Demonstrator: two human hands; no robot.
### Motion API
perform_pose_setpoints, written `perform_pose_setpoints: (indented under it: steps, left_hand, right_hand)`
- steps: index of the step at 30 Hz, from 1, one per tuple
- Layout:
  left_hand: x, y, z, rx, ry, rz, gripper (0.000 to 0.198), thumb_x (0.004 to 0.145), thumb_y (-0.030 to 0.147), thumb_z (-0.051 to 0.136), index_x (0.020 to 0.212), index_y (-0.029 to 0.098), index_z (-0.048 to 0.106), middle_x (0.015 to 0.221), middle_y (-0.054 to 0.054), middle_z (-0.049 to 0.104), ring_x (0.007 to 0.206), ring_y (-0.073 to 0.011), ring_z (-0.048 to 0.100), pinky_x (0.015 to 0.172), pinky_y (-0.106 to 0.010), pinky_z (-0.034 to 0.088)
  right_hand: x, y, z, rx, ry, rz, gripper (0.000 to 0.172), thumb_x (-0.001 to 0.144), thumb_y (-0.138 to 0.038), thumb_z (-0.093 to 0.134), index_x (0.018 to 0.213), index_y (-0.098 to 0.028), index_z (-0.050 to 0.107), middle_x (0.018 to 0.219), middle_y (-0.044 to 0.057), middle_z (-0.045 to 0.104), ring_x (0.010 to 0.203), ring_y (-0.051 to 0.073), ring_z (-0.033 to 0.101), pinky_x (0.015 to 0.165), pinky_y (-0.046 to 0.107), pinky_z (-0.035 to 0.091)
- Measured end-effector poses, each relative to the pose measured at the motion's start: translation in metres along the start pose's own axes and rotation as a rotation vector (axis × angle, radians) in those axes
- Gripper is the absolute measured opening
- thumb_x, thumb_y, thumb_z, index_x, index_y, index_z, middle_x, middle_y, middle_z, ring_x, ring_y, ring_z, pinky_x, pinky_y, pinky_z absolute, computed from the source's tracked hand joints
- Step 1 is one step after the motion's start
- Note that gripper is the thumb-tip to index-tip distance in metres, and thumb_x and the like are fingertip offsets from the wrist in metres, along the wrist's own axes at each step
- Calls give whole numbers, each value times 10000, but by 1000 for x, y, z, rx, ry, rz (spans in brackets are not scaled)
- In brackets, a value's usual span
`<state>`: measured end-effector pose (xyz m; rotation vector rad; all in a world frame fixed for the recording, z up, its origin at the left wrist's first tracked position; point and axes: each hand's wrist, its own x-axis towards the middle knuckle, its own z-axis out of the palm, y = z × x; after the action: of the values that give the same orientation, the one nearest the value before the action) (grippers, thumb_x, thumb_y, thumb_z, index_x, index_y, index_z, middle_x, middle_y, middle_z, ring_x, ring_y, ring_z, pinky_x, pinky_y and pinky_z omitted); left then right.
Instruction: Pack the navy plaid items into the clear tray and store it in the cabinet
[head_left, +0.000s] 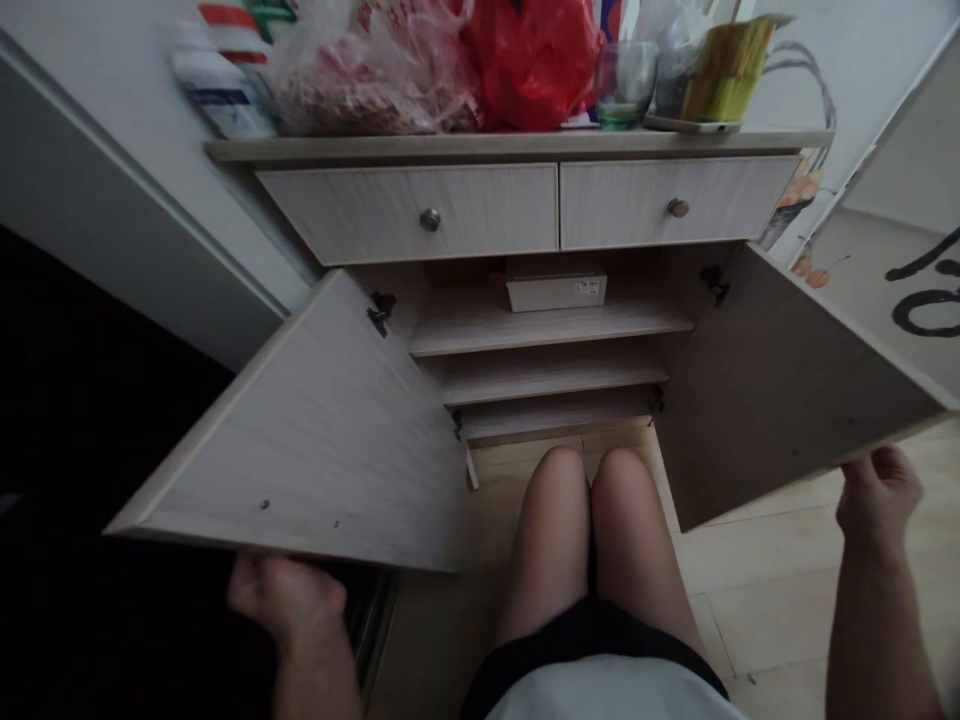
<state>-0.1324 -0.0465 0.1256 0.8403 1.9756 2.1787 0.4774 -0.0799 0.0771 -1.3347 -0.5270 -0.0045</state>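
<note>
Both doors of the wooden cabinet (pixel 487 158) stand open, the left cabinet door (pixel 322 430) and right cabinet door (pixel 780 380) swung outward on their hinges on either side of the person's knees (pixel 592 480), so this much is done. The left hand (pixel 289 598) is at the lower free edge of the left door; its fingers are partly hidden and blurred, so I cannot tell whether they grip. The right hand's fingers (pixel 889 465) are curled together and look clamped on the right door's edge. Inside, a pale box (pixel 555 292) sits on the upper shelf (pixel 465 328). Above, the left drawer (pixel 360 205) and right drawer (pixel 630 205) are shut. Whether the doors have farther to swing cannot be judged.
</note>
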Motion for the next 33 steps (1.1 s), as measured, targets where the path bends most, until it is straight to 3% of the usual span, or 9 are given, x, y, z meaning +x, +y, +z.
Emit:
perform_pose_setpoints:
  steps: [2,5,9,14,18,25,29,33]
  left_hand:
    - [-12,-8,3,-138,101,-51,34,566,397,614,573,364,622,749,180,739,985,-289,700,888,-500,556]
    - [-27,-23,7,-130,113,-73,70,610,389,633,565,339,614,718,137,722,965,-282,701,896,-475,550]
    - [-42,-46,14,-29,35,7,209,687,473,644,709,269,680,759,8,732,834,-276,700,810,-455,568]
    - [-60,-59,40,19,-156,107,358,721,528,688,821,186,724,779,-71,735,750,-239,689,765,-384,570]
    - [-79,-46,77,-2,-290,219,388,785,555,672,842,178,739,790,-85,741,769,-235,704,771,-364,564]
    - [-105,-25,162,-11,-495,388,355,890,512,611,863,189,755,872,-111,769,829,-226,706,819,-360,537]
    - [-112,-17,204,50,-562,366,274,924,416,615,886,187,760,922,-114,776,880,-227,708,849,-351,520]
    - [-112,-10,234,79,-648,332,244,933,371,621,936,178,769,930,-112,780,842,-219,712,804,-319,507]
  right_hand:
    - [-14,-5,6,-23,-3,-24,511,457,-744,831,643,-308,641,776,146,677,811,366,686,875,621,493]
    - [-33,-9,17,-66,-35,-48,472,549,-740,788,723,-315,674,836,156,700,875,388,703,895,622,503]
    - [-52,-8,31,-67,-97,-49,454,598,-699,780,797,-303,681,824,144,704,830,361,711,866,589,540]
    - [-75,-16,56,-118,-309,-86,454,696,-677,723,835,-249,665,831,105,713,802,297,708,837,538,568]
    - [-97,-33,92,-128,-445,-138,400,780,-619,684,866,-229,676,863,81,725,848,260,696,852,467,553]
    - [-122,-41,162,-55,-578,-172,389,826,-610,637,848,-221,647,828,58,718,798,223,680,780,386,526]
    - [-132,-43,203,-41,-644,-168,417,842,-641,591,874,-226,620,855,64,727,789,227,693,756,374,525]
    - [-138,-45,242,-82,-690,-166,440,862,-673,535,878,-237,591,880,69,734,786,231,700,721,360,522]
